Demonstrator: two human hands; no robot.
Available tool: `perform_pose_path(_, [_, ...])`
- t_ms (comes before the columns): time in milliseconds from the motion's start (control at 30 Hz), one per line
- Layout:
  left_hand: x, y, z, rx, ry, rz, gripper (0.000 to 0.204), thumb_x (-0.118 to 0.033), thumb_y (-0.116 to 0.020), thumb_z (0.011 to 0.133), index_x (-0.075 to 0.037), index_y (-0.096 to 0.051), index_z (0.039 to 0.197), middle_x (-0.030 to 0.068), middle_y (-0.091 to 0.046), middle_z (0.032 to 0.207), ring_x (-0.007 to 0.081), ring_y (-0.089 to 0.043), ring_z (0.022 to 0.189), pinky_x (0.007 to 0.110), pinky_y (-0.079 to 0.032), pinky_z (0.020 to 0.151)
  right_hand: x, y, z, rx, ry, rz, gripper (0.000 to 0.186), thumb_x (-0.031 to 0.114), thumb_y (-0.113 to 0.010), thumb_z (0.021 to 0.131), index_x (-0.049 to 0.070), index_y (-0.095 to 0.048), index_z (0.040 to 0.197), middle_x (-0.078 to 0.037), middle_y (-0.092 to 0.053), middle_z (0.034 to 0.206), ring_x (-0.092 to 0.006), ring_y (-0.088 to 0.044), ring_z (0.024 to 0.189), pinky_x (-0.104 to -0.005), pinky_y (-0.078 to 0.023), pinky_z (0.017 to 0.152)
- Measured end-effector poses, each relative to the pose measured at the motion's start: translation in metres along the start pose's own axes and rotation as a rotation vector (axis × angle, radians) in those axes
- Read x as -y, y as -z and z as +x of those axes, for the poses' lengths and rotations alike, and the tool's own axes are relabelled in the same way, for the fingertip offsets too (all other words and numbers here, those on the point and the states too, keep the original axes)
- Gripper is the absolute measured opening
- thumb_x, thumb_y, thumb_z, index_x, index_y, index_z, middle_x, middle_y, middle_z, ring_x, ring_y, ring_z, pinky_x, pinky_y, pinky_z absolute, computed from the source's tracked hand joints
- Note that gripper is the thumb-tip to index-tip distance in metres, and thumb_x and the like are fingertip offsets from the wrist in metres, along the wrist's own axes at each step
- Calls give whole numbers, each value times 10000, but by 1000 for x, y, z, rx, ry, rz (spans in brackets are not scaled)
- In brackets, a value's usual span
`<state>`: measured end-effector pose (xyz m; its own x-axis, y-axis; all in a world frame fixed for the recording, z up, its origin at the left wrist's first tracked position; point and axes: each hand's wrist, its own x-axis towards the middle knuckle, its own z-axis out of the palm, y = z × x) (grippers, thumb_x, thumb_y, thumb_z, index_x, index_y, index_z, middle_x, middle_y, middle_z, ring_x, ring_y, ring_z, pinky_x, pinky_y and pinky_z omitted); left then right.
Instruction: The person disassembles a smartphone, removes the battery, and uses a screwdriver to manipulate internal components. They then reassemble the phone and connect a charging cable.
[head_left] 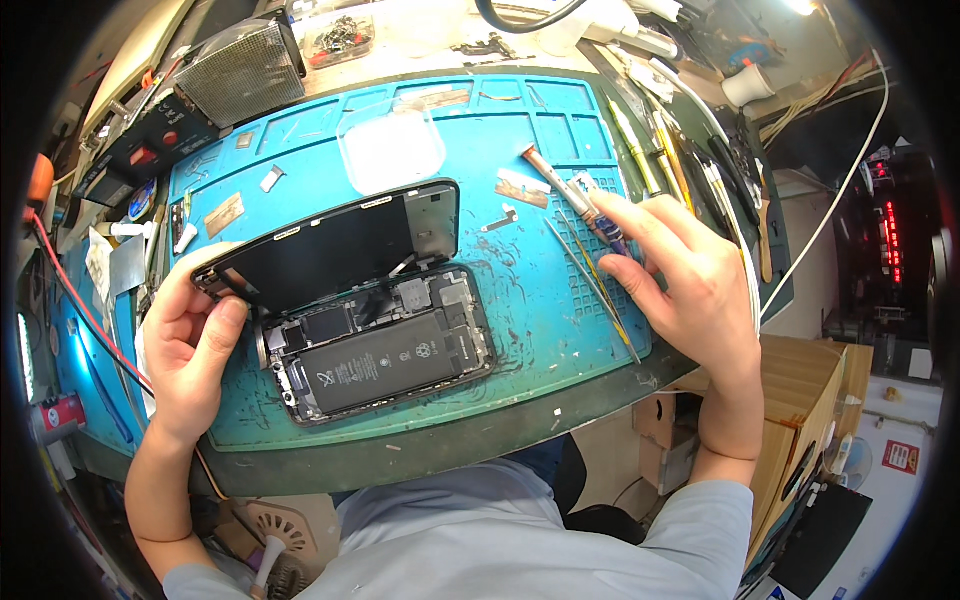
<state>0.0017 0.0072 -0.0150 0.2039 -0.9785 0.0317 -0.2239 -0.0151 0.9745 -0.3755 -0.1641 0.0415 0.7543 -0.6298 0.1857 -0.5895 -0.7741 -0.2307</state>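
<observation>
An opened smartphone lies on the blue silicone mat (480,135), its body with the black battery (380,360) facing up. My left hand (200,350) grips the left end of the raised screen assembly (340,245), which tilts up above the body. My right hand (680,280) is closed around the patterned handle of a screwdriver (611,234) at the mat's right side. Thin tweezers and picks (595,285) lie just left of that hand. A small metal piece (500,218) and a translucent square tray (390,150) rest farther back.
A power supply unit (145,145) and a mesh-fronted box (240,80) stand at the back left. Several pens and tools (670,150) line the right, beside white cables (830,200). The dark bench edge (420,465) runs before my body. A wooden cabinet (800,420) stands at lower right.
</observation>
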Motion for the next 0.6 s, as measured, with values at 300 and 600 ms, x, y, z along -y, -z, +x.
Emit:
perform_pose_path(300, [0,3,0,4,8,0,404,-91,-638,1023,20,-532,1396,20,-641,1111,63,-570,969,202,-442,852,2,-1,-6,-36,-88,62,530,-9,-752,837,85,-651,1349,-76,-643,941,-169,-587,654,-301,-494,610])
perform_pose_path(600, [-4,1,1,10,14,7,406,-93,-645,1021,21,-535,1395,25,-646,1119,70,-581,999,207,-448,879,10,11,-2,-312,-178,226,510,-91,-675,787,26,-680,1283,-18,-592,875,-72,-532,694,-227,-431,580])
